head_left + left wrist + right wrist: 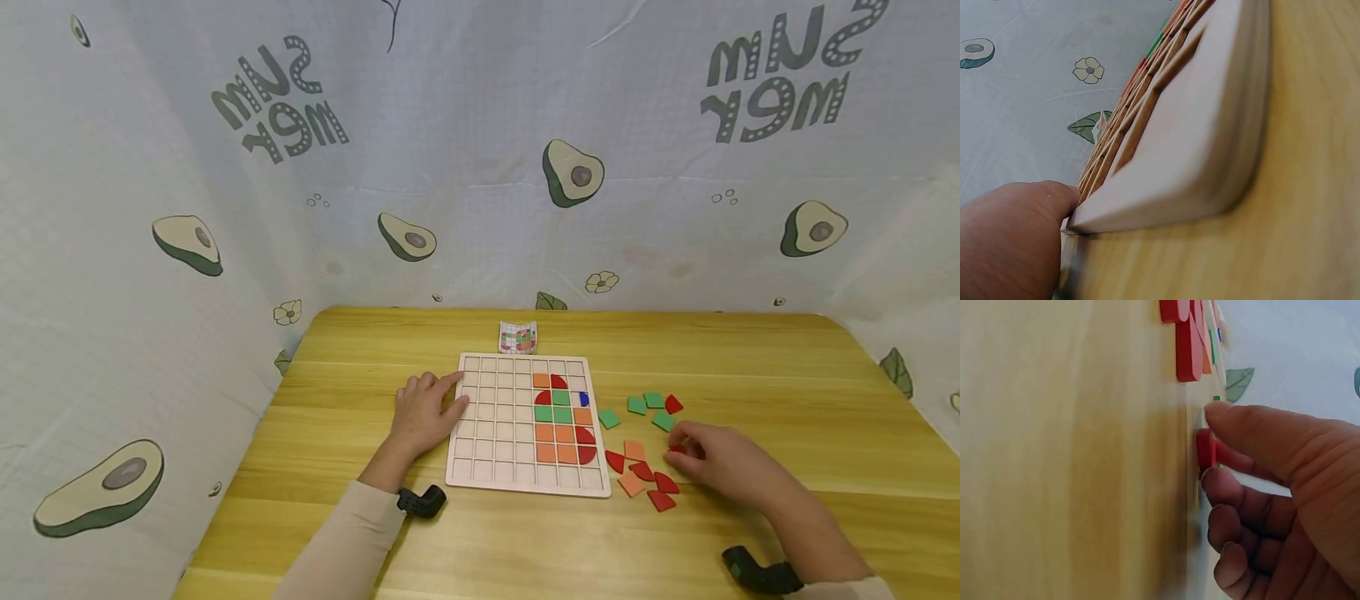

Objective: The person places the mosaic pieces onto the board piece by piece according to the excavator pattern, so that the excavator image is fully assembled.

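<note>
A person's two hands work well apart at a wooden table [360, 358], with a pale gridded board [485, 431] lying flat between them. The left hand [423, 414] rests at the board's near-side edge on its own side, thumb and fingers spread and touching the rim, gripping no piece. The right hand [723, 462] curls its thumb and fingers about a red quarter-round piece [1205, 451]; whether the piece is lifted off the table cannot be told. On the board, the filled cells lie toward the right hand: orange squares [566, 454], green squares [562, 414], red quarter-rounds [585, 435] and one small blue piece [583, 399], while the cells closest to the left hand are bare. Between the board and the right hand, loose red wedges [662, 500] and loose orange squares [632, 484] are scattered. Loose green tiles [654, 401] and another red wedge [672, 404] lie ahead of the right hand's fingers. A small patterned card [518, 337] stands just past the board, ahead of both hands. Farther ahead hangs a pale curtain [480, 233] printed with avocados. Black devices are strapped at both wrists, beneath light sleeves.
</note>
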Tool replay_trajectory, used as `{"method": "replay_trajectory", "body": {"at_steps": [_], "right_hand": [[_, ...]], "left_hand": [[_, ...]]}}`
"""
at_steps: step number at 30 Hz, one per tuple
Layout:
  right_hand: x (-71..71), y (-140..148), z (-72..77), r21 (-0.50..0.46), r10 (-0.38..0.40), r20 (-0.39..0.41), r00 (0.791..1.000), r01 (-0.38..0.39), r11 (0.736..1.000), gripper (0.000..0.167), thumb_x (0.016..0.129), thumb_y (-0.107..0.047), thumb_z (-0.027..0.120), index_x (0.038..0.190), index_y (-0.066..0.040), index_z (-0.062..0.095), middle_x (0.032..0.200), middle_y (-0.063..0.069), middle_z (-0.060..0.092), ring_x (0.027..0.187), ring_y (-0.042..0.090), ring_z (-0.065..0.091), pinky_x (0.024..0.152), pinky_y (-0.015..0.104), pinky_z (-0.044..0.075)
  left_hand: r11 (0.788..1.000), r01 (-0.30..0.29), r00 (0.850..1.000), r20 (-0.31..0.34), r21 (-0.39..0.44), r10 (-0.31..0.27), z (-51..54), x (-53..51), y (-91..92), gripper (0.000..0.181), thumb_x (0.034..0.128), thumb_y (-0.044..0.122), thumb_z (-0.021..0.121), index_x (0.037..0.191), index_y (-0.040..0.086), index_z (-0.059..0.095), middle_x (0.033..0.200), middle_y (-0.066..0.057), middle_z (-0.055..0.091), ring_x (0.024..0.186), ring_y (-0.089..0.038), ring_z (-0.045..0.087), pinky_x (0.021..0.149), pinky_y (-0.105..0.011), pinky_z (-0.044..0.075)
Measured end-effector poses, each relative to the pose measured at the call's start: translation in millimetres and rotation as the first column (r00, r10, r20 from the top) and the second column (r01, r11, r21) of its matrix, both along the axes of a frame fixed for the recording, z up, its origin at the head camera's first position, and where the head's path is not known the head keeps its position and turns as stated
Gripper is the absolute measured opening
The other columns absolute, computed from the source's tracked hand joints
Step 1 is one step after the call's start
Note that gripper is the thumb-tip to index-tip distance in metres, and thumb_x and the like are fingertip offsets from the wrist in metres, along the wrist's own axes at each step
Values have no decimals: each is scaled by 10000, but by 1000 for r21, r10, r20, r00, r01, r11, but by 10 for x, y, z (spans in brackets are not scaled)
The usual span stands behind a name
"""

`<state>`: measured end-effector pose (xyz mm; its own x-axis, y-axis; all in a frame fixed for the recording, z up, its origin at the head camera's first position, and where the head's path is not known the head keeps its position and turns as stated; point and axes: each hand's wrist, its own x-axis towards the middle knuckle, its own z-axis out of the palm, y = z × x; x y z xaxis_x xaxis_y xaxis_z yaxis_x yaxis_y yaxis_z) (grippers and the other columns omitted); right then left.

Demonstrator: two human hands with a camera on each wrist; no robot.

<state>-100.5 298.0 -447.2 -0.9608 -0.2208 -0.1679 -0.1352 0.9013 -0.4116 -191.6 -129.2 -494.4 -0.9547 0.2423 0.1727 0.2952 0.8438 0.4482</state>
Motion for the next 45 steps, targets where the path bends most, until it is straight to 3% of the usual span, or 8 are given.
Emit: {"method": "replay_trajectory", "body": {"at_steps": [8, 12, 14, 21, 28, 33, 39, 45], "right_hand": [[6, 104, 69, -16, -12, 62, 998, 13, 1000, 216, 897, -301, 771, 987, -139, 659, 766, -38, 531, 656, 58, 439, 615, 242, 369], [15, 121, 76, 20, -21, 46, 999, 20, 1000, 289, 886, -424, 769, 878, -179, 616, 730, -51, 518, 638, 64, 424, 601, 244, 347], [19, 125, 73, 9, -24, 56, 998, 24, 1000, 319, 869, -450, 781, 906, -175, 624, 735, -48, 515, 634, 63, 422, 597, 243, 346], [11, 153, 82, -56, 20, 98, 995, -14, 998, 228, 902, -253, 770, 1068, -139, 664, 774, -32, 519, 654, 34, 431, 618, 242, 363], [12, 81, 63, 13, 26, 18, 1000, -26, 1000, 195, 884, -293, 781, 937, -153, 657, 723, -64, 506, 616, 30, 414, 595, 237, 355], [12, -122, 133, 28, 26, 8, 1000, -26, 999, 225, 885, -336, 778, 948, -153, 664, 711, -73, 505, 606, 47, 416, 585, 236, 346], [-34, -555, 237, 43, 92, -24, 995, -91, 995, 215, 888, -341, 782, 949, -157, 689, 691, -90, 510, 601, 53, 422, 565, 232, 365], [-96, -1064, 233, 41, 180, -56, 982, -178, 983, 211, 864, -361, 807, 889, -197, 676, 651, -112, 481, 594, 41, 418, 561, 215, 356]], "left_hand": [[1000, 2, 1000, 1, -4, -2, -9, -20, -2, 487, 997, 451, 591, 1441, 251, 601, 1005, -65, 592, 846, -209, 407, 766, -362, 284], [1000, -2, 1000, 1, -6, 2, -14, -27, -6, 488, 995, 452, 593, 1441, 254, 601, 997, -61, 588, 834, -206, 396, 762, -359, 280], [1000, -4, 1000, 2, -10, 4, -17, -29, -7, 489, 994, 454, 593, 1441, 256, 601, 998, -60, 587, 835, -205, 397, 762, -358, 280], [1000, -7, 1000, 1, -11, 7, -14, -38, -6, 489, 993, 456, 592, 1440, 257, 601, 1007, -68, 591, 846, -212, 408, 766, -361, 283], [1000, -6, 1000, 4, -14, 6, -12, -35, -6, 489, 995, 464, 589, 1440, 263, 601, 1017, -66, 595, 852, -210, 410, 768, -361, 284], [1000, 2, 1000, 8, -11, -2, 15, -21, -3, 489, 997, 464, 585, 1440, 257, 602, 1016, -62, 593, 854, -209, 412, 763, -360, 282], [1000, -2, 1000, 7, -20, 2, 9, -18, -6, 487, 996, 459, 588, 1440, 259, 601, 1010, -61, 593, 853, -210, 418, 765, -356, 285], [1000, -1, 1000, 4, -16, 1, -2, -15, 0, 486, 994, 462, 587, 1436, 259, 605, 997, -56, 589, 846, -208, 417, 762, -362, 289]]}}
